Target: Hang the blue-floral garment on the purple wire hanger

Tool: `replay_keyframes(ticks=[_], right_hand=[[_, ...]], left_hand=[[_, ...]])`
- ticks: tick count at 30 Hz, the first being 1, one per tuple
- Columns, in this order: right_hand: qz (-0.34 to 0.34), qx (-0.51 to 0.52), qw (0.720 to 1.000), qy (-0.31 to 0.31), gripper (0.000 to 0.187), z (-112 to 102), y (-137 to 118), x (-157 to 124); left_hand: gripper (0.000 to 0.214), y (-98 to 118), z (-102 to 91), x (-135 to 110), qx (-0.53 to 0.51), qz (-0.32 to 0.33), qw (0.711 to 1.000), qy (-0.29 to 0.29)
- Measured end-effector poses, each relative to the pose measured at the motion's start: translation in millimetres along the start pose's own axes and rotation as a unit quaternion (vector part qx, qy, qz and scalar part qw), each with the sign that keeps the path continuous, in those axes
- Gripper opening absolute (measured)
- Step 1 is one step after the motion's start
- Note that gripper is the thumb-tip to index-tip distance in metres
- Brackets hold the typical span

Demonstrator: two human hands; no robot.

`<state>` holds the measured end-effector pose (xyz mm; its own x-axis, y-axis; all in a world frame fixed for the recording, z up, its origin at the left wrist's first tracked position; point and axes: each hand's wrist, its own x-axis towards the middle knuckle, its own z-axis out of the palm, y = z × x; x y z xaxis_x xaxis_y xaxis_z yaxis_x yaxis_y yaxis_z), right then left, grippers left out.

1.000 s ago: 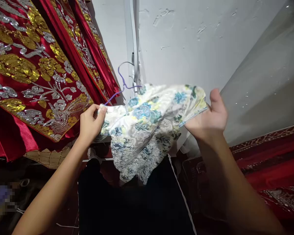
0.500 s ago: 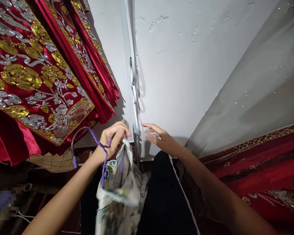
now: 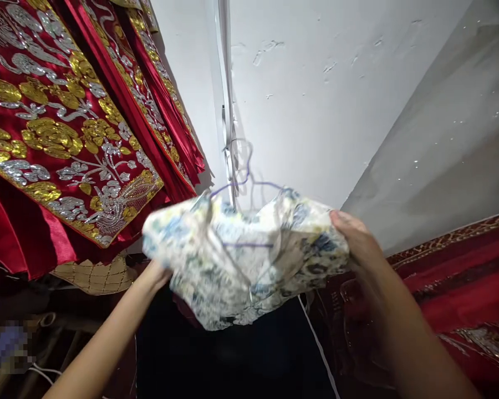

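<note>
A white garment with a blue and yellow floral print (image 3: 241, 260) is held up in front of me, bunched and blurred by motion. A thin purple wire hanger (image 3: 243, 180) pokes out of its top. My right hand (image 3: 355, 244) grips the garment's right edge, thumb on top. My left hand (image 3: 158, 271) is under the garment's left side, and its fingers are hidden behind the cloth. Only the wrist and forearm show there.
Red satin garments with gold and silver embroidery (image 3: 66, 138) hang at the left. A white wall (image 3: 307, 100) with a vertical rail (image 3: 227, 111) stands ahead. More red embroidered cloth (image 3: 453, 282) lies at the right. Dark cloth (image 3: 216, 360) is below.
Half a second ago the garment hung bunched from my left hand and my right hand was free. Now both hands have it raised and spread, with the hanger hook up.
</note>
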<state>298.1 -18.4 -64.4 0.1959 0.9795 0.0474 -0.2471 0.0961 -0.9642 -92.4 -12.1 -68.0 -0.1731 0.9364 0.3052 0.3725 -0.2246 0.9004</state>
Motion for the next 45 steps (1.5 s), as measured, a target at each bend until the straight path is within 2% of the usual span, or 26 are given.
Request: replay_keyframes(ticks=[2, 3, 5, 6, 7, 9, 11, 14, 16, 18, 20, 22, 24, 25, 26, 27, 28, 29, 30, 31, 32, 34, 36, 39, 43, 45], right_hand=[[-0.071, 0.027, 0.995, 0.064, 0.030, 3.8, -12.5, 10.7], [-0.098, 0.037, 0.992, 0.070, 0.029, 11.5, -17.1, 16.1], [-0.123, 0.050, 0.990, 0.043, 0.030, 34.0, -21.8, 24.4], [-0.124, 0.053, 0.991, 0.018, 0.031, 46.1, -21.4, 26.6], [-0.121, 0.052, 0.991, -0.008, 0.033, 56.6, -19.4, 27.1], [-0.102, 0.044, 0.993, -0.043, 0.036, 68.3, -11.3, 24.0], [-0.068, 0.025, 0.996, -0.046, 0.036, 64.7, -1.1, 18.0], [-0.012, -0.014, 0.999, -0.026, 0.036, 40.9, 9.5, 11.5], [-0.013, -0.025, 1.000, -0.003, 0.037, 25.7, 12.6, 10.5], [-0.038, -0.024, 0.999, 0.029, 0.037, 18.4, 17.1, 8.8], [-0.083, -0.040, 0.992, 0.088, 0.035, 20.3, 29.2, 1.4], [-0.149, -0.081, 0.965, 0.199, 0.034, 30.2, 52.0, -15.1], [-0.203, -0.118, 0.913, 0.333, 0.037, 46.4, 83.3, -39.0], [-0.194, -0.123, 0.907, 0.354, 0.037, 56.5, 99.9, -52.0], [-0.166, -0.121, 0.919, 0.337, 0.033, 67.8, 115.8, -64.4], [-0.122, -0.121, 0.949, 0.265, 0.032, 80.0, 129.9, -75.3], [-0.057, -0.127, 0.981, 0.136, 0.038, 92.7, 141.4, -84.2], [0.008, -0.124, 0.992, 0.013, 0.047, 105.2, 149.9, -90.7], [0.056, -0.119, 0.987, -0.093, 0.053, 117.0, 155.3, -95.0], [0.082, -0.112, 0.977, -0.164, 0.057, 127.2, 157.8, -97.4], [0.087, -0.102, 0.971, -0.197, 0.057, 135.3, 158.0, -98.7], [0.063, -0.084, 0.975, -0.195, 0.055, 144.3, 154.1, -99.5], [0.051, -0.072, 0.981, -0.171, 0.053, 144.3, 148.8, -100.4], [0.069, -0.070, 0.985, -0.141, 0.051, 135.0, 145.6, -102.1], [0.079, -0.076, 0.980, -0.166, 0.045, 124.7, 151.6, -102.6], [0.078, -0.087, 0.975, -0.189, 0.041, 124.1, 155.7, -102.1]], left_hand=[[0.037, -24.5, -7.5, -9.9, -0.073, -0.009, 0.996, 0.042], [0.031, -33.6, -8.6, -15.8, -0.118, -0.009, 0.990, 0.081], [0.029, -43.7, -3.5, -27.8, -0.169, 0.003, 0.974, 0.150], [0.029, -44.5, 2.9, -33.4, -0.170, 0.012, 0.973, 0.153], [0.028, -42.9, 11.3, -38.4, -0.157, 0.016, 0.979, 0.126], [0.026, -34.5, 31.9, -45.6, -0.142, 0.006, 0.989, 0.039], [0.029, -23.4, 52.2, -48.5, -0.150, -0.016, 0.989, -0.001], [0.031, -10.9, 73.4, -47.3, -0.146, -0.035, 0.988, 0.022], [0.035, -8.9, 81.0, -47.2, -0.153, -0.037, 0.987, 0.031], [0.041, -12.2, 86.5, -50.9, -0.177, -0.043, 0.983, 0.027], [0.042, -18.9, 91.5, -58.8, -0.218, -0.067, 0.973, 0.034], [0.038, -25.3, 95.4, -68.5, -0.290, -0.107, 0.950, 0.053], [0.037, -27.9, 96.6, -77.1, -0.370, -0.146, 0.914, 0.079], [0.038, -27.2, 95.9, -80.5, -0.399, -0.164, 0.898, 0.087], [0.038, -25.1, 94.4, -83.2, -0.418, -0.181, 0.886, 0.090], [0.038, -22.1, 92.6, -85.3, -0.428, -0.195, 0.878, 0.088], [0.037, -18.3, 90.5, -87.1, -0.434, -0.207, 0.873, 0.081], [0.035, -14.2, 88.6, -88.6, -0.438, -0.215, 0.870, 0.074], [0.032, -10.3, 86.8, -90.2, -0.442, -0.219, 0.867, 0.068], [0.027, -6.8, 85.3, -91.7, -0.445, -0.221, 0.866, 0.063], [0.024, -4.1, 84.0, -93.1, -0.446, -0.222, 0.865, 0.058], [0.025, -2.0, 80.8, -95.4, -0.445, -0.224, 0.866, 0.051], [0.024, -5.9, 76.6, -96.7, -0.454, -0.219, 0.862, 0.055], [0.031, -26.0, 72.5, -99.7, -0.468, -0.180, 0.864, 0.043], [0.025, -66.9, 83.5, -113.0, -0.359, -0.145, 0.919, -0.079], [0.022, -81.1, 94.3, -120.8, -0.293, -0.128, 0.942, -0.102]])
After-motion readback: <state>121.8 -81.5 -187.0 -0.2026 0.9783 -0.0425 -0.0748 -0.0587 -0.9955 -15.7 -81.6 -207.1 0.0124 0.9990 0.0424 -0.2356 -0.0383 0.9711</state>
